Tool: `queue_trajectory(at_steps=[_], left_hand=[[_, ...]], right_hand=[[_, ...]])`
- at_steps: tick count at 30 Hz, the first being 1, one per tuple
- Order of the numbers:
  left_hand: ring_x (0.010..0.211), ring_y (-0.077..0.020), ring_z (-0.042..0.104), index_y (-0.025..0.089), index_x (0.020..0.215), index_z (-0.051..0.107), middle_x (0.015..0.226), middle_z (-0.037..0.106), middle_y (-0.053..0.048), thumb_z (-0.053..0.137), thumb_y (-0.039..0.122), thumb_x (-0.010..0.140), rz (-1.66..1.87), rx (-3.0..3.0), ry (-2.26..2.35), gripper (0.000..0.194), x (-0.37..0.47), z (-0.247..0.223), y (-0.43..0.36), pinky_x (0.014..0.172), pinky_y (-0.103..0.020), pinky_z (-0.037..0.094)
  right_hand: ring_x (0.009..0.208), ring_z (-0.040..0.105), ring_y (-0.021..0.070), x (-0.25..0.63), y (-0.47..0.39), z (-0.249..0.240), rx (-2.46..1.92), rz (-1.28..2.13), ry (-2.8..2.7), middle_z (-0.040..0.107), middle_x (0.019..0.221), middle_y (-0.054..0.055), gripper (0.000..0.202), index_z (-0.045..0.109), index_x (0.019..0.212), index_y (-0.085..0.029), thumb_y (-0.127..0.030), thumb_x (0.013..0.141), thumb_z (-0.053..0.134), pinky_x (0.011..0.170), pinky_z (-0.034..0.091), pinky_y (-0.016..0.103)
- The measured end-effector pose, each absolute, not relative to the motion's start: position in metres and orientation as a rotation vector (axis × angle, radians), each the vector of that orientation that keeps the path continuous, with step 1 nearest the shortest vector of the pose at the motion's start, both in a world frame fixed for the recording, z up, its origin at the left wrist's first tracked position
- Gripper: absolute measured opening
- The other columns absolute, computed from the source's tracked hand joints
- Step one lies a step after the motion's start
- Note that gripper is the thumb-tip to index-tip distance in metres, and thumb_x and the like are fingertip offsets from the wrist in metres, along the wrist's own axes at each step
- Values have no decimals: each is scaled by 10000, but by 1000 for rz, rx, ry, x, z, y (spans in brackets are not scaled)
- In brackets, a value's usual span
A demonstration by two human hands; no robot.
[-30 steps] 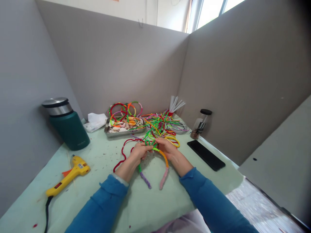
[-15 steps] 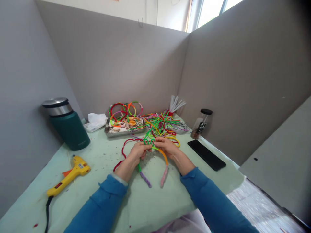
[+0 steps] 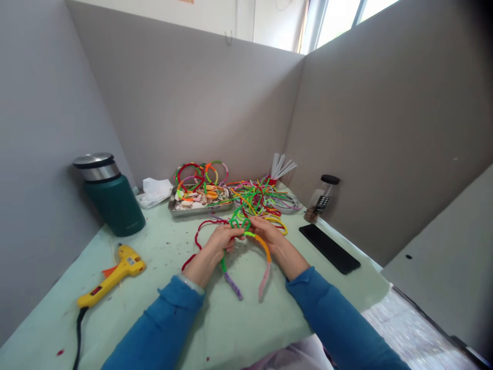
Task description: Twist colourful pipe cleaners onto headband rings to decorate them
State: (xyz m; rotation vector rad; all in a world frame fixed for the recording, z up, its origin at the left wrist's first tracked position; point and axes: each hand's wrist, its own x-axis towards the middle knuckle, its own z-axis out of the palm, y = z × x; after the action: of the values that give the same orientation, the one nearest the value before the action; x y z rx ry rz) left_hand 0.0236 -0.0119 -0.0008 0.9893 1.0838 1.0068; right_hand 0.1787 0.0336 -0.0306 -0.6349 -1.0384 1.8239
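A headband-shaped arch [image 3: 263, 244] wrapped in green, yellow, orange, pink and purple hangs between my hands, its two ends toward me. Green loops [image 3: 239, 224] stand at its top. My left hand [image 3: 223, 239] pinches the arch's top from the left, below the loops. From the right, my right hand [image 3: 265, 234] closes its fingers on the arch beside the loops; its fingertips are partly hidden. A dark red fuzzy strand [image 3: 197, 234] lies on the table behind my left hand.
Behind are a metal tray [image 3: 200, 209] of shells with colourful rings [image 3: 190, 174], and piled pipe cleaners [image 3: 256, 198]. At left stand a green bottle [image 3: 115, 203] and a yellow glue gun [image 3: 111, 277]. At right are a black phone [image 3: 329, 248] and a clear jar [image 3: 321, 199].
The whole view has shifted slightly, so the things on the table appear a little further right. Both hands keep their hold, and the arch has turned slightly.
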Motion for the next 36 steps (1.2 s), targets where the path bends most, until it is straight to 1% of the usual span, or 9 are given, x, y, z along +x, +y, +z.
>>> queue_trajectory(at_steps=[4,6,8,11,17,20,23,28,36], left_hand=[[288,-24,219,188,574,398,360,281,114,758,304,580,1035,1015,1161,378,23,-3,-11,350,-216,111],[284,-25,219,192,568,387,360,292,111,761,313,579,1038,1022,1181,393,23,-4,-10,352,-221,105],[283,-28,217,197,559,371,351,285,110,761,322,580,1032,1027,1182,410,23,-6,-9,355,-223,106],[286,-28,205,198,556,368,346,281,110,759,321,584,1018,1019,1175,410,23,-8,-8,358,-221,103],[301,-27,204,176,598,461,361,278,113,751,311,588,1033,1008,1113,320,22,-6,-9,356,-218,122],[312,-18,211,152,656,523,394,333,104,756,299,577,1076,994,1076,287,18,-5,-7,356,-212,143],[315,-16,234,137,698,561,417,383,93,768,273,551,1116,1008,1065,288,13,-6,-2,354,-206,169],[318,-25,296,134,718,581,461,456,66,770,295,541,1158,1073,1125,305,7,-11,2,346,-196,196],[306,-14,292,120,685,583,540,550,17,756,322,568,1128,1113,1180,291,10,-12,1,333,-203,165]], right_hand=[[574,483,100,179,36,-30,-708,1709,-1097,582,652,-6,294,600,685,-163,-428,672,728,580,378,251],[558,465,93,179,33,-27,-728,1694,-1148,558,613,-19,283,605,683,-159,-402,653,747,566,354,246],[545,460,89,178,29,-24,-739,1704,-1173,537,581,-33,251,601,677,-156,-323,619,779,560,346,241],[568,506,102,176,25,-23,-680,1788,-1089,558,599,-33,237,588,679,-162,-244,587,790,587,384,246],[599,544,113,174,25,-25,-640,1858,-955,579,647,-31,224,576,725,-188,-251,624,765,585,446,256],[600,542,110,175,26,-24,-804,1753,-1063,589,700,-16,239,588,775,-184,-334,668,740,500,421,229],[538,514,91,177,28,-25,-892,1690,-1206,578,685,-13,301,575,793,-171,-393,666,733,424,371,201],[423,422,45,177,26,-26,-898,1594,-1330,530,598,-49,307,526,772,-173,-376,656,726,366,298,168],[399,379,47,175,23,-27,-914,1518,-1440,488,549,-69,285,532,822,-176,-342,660,698,343,245,170]])
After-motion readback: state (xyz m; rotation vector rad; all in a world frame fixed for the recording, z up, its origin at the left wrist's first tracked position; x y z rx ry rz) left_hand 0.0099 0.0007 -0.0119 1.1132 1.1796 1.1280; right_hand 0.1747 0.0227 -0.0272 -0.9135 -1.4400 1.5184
